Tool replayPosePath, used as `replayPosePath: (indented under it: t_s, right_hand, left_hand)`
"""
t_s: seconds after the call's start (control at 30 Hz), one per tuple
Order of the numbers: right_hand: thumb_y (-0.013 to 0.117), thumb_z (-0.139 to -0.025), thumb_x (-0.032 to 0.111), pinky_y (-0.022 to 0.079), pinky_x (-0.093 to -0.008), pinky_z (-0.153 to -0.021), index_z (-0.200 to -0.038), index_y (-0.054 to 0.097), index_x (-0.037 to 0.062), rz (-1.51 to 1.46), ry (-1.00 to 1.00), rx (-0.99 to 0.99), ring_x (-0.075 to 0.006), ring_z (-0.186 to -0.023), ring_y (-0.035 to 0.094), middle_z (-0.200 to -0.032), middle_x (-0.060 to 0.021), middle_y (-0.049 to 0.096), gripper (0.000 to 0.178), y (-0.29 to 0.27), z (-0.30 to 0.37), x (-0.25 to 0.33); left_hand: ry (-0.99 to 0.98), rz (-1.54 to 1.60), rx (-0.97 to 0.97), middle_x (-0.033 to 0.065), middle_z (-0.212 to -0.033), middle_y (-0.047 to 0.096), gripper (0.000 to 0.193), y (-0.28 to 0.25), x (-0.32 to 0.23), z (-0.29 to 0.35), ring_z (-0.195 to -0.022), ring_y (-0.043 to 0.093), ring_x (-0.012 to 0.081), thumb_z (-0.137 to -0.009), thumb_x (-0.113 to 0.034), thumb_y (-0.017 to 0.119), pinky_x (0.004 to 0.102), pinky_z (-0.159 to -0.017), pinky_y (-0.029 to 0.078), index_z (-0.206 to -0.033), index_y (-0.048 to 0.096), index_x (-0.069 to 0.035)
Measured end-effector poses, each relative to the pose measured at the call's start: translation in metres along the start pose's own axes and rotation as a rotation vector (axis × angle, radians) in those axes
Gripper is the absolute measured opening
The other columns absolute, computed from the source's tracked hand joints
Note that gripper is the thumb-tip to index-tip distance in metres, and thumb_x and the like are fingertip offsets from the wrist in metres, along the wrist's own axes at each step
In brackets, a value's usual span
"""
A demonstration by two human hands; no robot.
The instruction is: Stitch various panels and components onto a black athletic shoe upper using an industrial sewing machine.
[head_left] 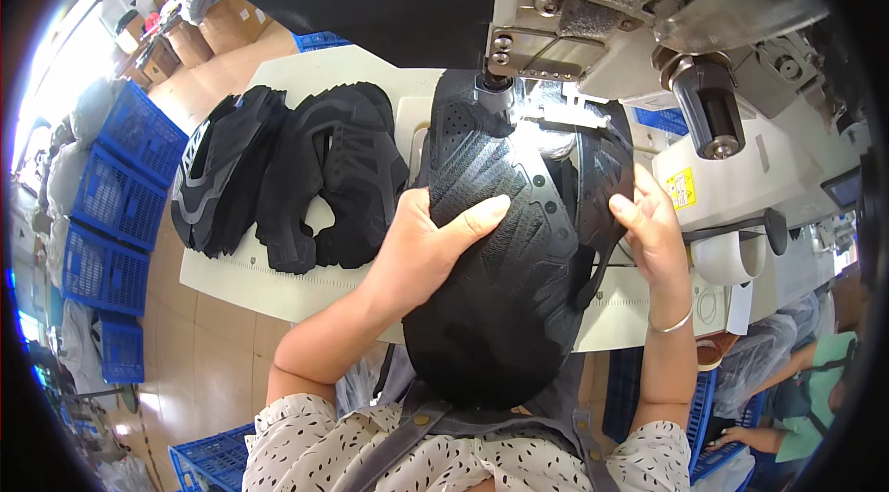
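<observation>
A black shoe upper (505, 251) with textured panels and small round holes lies between my hands, its far end under the needle and presser foot of a sewing machine (542, 52). My left hand (431, 237) grips its left side, thumb lying on top and fingers hidden beneath. On the right edge my right hand (653, 228) pinches the upper's side panel between thumb and fingers. A bright lamp lights the stitching spot. The near, rounded end of the upper hangs over the table edge toward my apron.
Two stacks of black shoe uppers, a left stack (227, 172) and a right stack (338, 172), lie on the white table (278, 279). Blue crates (116, 205) are piled at the left. Another person's hand (745, 436) shows at the lower right. A white cup-shaped part (727, 258) sits beside the machine.
</observation>
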State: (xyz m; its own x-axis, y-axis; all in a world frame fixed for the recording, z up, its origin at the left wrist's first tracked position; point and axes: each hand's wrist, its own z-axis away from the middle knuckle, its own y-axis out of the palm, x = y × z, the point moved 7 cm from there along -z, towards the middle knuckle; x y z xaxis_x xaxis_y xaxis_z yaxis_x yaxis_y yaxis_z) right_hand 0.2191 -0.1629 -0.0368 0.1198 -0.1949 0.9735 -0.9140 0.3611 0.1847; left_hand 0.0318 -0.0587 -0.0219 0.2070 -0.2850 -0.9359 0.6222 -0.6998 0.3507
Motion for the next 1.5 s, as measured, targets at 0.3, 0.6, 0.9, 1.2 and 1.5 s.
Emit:
replayPosePath:
  t_s: [0.3,0.6,0.9,1.2,1.5]
  right_hand:
    - [0.062,-0.079,0.008,0.041,-0.0261,-0.085,-0.117,0.045,-0.0031,0.289,-0.17,-0.162,-0.0137,-0.094,0.052,-0.108,-0.0085,0.055,0.043,0.026,0.051,0.025]
    - [0.056,-0.085,0.01,0.04,-0.0253,-0.085,-0.114,0.048,-0.0042,0.239,-0.197,-0.347,-0.0131,-0.093,0.051,-0.105,-0.0086,0.056,0.034,0.023,0.065,0.018]
    - [0.054,-0.086,0.011,0.05,-0.0217,-0.057,-0.111,0.05,-0.0008,0.263,-0.324,-0.336,-0.0101,-0.074,0.058,-0.096,-0.007,0.059,0.028,0.024,0.035,0.025]
    - [0.053,-0.085,0.006,0.05,-0.0237,-0.064,-0.109,0.051,-0.0025,0.139,-0.287,-0.312,-0.0107,-0.075,0.059,-0.092,-0.0071,0.06,0.026,0.021,0.003,0.034]
    - [0.052,-0.085,0.005,0.052,-0.0228,-0.063,-0.109,0.052,-0.0025,0.103,-0.272,-0.307,-0.0106,-0.073,0.06,-0.091,-0.0067,0.061,0.025,0.015,-0.006,0.033]
  left_hand:
    - [-0.035,-0.014,-0.1,0.0065,-0.085,0.063,0.025,-0.021,0.009,0.025,-0.072,0.058,0.009,-0.083,-0.017,0.063,0.0224,-0.065,0.049,-0.094,0.06,0.005]
    - [0.13,-0.095,-0.142,0.0059,-0.084,0.063,0.02,-0.029,-0.009,0.023,-0.071,0.058,0.0078,-0.081,-0.01,0.064,0.0215,-0.064,0.049,-0.093,0.06,0.006]
    - [0.145,-0.115,-0.135,0.006,-0.08,0.063,0.02,-0.035,-0.023,-0.007,-0.067,0.058,0.0079,-0.08,-0.009,0.064,0.0207,-0.06,0.049,-0.09,0.06,0.008]
    - [0.277,-0.141,-0.17,0.0096,-0.08,0.063,0.027,-0.04,-0.04,-0.031,-0.063,0.058,0.0077,-0.078,-0.011,0.066,0.019,-0.056,0.049,-0.091,0.059,0.012]
    - [0.226,-0.145,-0.089,0.0107,-0.079,0.062,0.035,-0.045,-0.039,-0.048,-0.07,0.057,0.0094,-0.078,-0.014,0.067,0.02,-0.057,0.048,-0.091,0.056,0.016]
